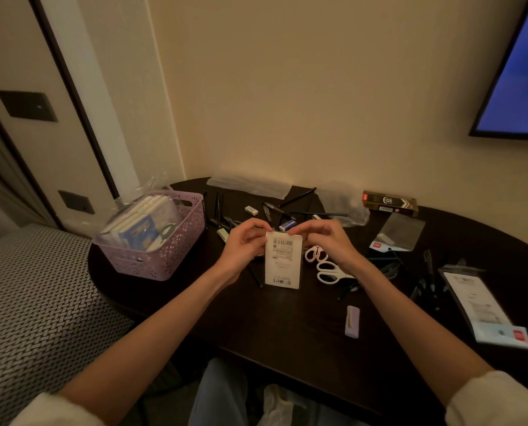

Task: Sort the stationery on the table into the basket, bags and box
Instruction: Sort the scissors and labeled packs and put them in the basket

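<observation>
A small white bag (282, 261) with a barcode label hangs upright above the dark table (287, 327). My left hand (244, 244) pinches its top left corner and my right hand (327, 241) pinches its top right corner. A purple basket (164, 253) with notebooks in plastic stands at the left. White scissors (325, 265) lie just right of the bag. Several black pens (299, 196) and erasers (251, 210) are scattered behind my hands. A brown box (390, 202) sits at the back right.
Clear plastic bags (250, 186) lie along the wall. A purple eraser (352, 321) lies near the front edge. A long printed bag (484, 309) and more pens (428, 272) fill the right side. A patterned seat (32, 302) adjoins the table's left.
</observation>
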Demonstrator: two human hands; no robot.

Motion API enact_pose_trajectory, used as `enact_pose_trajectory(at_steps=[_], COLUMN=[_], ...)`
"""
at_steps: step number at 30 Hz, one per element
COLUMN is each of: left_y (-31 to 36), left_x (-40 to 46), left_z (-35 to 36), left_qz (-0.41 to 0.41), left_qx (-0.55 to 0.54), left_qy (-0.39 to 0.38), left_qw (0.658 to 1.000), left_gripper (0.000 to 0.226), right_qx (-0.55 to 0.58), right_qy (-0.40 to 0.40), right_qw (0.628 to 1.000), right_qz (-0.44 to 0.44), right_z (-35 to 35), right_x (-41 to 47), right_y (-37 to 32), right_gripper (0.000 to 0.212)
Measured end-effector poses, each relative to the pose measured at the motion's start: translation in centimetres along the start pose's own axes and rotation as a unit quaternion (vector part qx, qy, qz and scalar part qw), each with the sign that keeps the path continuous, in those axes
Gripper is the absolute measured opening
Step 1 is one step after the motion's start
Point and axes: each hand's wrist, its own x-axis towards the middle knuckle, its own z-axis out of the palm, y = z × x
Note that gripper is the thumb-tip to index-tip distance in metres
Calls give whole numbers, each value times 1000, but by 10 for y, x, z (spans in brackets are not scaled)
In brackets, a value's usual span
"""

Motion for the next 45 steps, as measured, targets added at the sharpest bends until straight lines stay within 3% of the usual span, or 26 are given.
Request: enact_pose_trajectory(at_steps=[6, 10, 14, 18, 23, 29, 34, 41, 45], left_y=[-2, -1, 5, 2, -1, 21, 44, 65, 84], left_x=[1, 3, 0, 6, 2, -6, -18, -42, -35], left_z=[1, 1, 8, 12, 8, -8, -36, -90, -122], left_qz=[8, -31, -20, -13, -11, 0, 51, 77, 113], left_qx=[34, -22, -12, 104, 129, 137, 217, 110, 155], left_qy=[6, 11, 31, 48, 18, 26, 67, 184, 232], left_qw=[999, 999, 999, 993, 991, 990, 973, 974, 954], left_gripper=[16, 23, 10, 43, 17, 22, 11, 17, 19], right_qx=[-66, -108, -120, -85, -116, -166, -214, -124, -66], right_qy=[24, 15, 34, 58, 44, 25, -20, -33, -30], right_qw=[996, 992, 991, 994, 992, 986, 975, 986, 989], right_qz=[-48, -65, -54, -36, -29, -17, -60, -108, -128], right_z=[2, 4, 9, 14, 14, 14, 31, 74, 101], right_x=[1, 2, 3, 5, 2, 9, 27, 62, 91], right_y=[0, 2, 6, 4, 1, -20, -47, -81, -99], right_gripper=[17, 20, 12, 25, 31, 24, 14, 15, 16])
